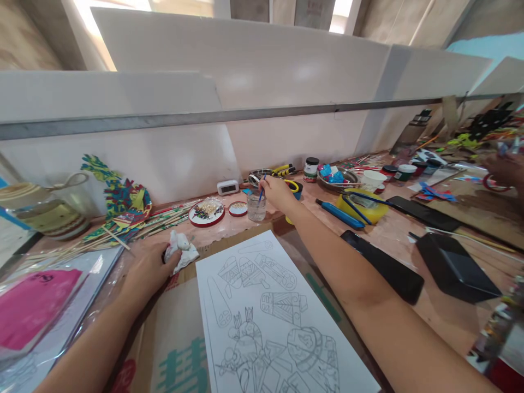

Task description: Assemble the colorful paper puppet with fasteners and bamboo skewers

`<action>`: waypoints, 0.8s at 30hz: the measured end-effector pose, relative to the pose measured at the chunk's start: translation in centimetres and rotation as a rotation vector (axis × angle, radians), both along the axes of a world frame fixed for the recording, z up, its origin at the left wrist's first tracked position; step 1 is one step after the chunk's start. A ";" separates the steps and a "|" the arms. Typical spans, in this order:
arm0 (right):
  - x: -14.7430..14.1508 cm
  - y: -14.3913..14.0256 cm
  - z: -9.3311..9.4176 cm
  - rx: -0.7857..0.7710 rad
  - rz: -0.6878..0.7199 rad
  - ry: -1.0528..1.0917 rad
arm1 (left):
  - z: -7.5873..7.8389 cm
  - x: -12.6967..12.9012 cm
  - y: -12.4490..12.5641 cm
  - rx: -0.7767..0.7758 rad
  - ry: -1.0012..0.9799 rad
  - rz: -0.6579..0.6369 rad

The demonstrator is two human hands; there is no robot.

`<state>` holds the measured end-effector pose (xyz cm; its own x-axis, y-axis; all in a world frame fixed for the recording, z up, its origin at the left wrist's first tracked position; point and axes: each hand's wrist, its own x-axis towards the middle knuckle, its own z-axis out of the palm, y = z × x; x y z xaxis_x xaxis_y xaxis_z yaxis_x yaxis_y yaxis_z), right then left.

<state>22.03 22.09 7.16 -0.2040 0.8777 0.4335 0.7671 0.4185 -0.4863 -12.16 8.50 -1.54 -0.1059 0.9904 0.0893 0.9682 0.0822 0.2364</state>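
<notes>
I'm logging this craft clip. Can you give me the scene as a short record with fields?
left hand: rests on the table, closed on a crumpled white tissue
right hand: holds a blue paintbrush, tip in a clear cup
in front: uncoloured line drawing sheet on cardboard
right side: two black phones, yellow dish

Bright, even daylight fills the scene, coming from blown-out openings [118,8] at 12 o'clock, with soft glare patches on the white partition [245,60]. Shadows on the bench [450,311] are faint and diffuse. The wide lens bends straight lines, so the metal rail [204,116] bows and objects stretch toward 3 and 9 o'clock. The line drawing sheet [270,322] is sharp; the corner at 4 o'clock is smeared and blurred.
</notes>
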 end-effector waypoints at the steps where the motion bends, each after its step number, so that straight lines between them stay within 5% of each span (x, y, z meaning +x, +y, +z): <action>1: 0.0 0.0 0.0 0.001 -0.008 0.002 | 0.0 0.0 0.0 0.001 0.001 -0.002; 24: 0.0 0.3 -0.3 0.024 0.000 -0.028 | 0.2 0.1 0.0 0.003 0.030 -0.013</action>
<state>22.07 22.36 6.86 -0.2162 0.8674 0.4482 0.7806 0.4293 -0.4543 -12.06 8.53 -1.34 -0.0898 0.9914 0.0950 0.9758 0.0685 0.2078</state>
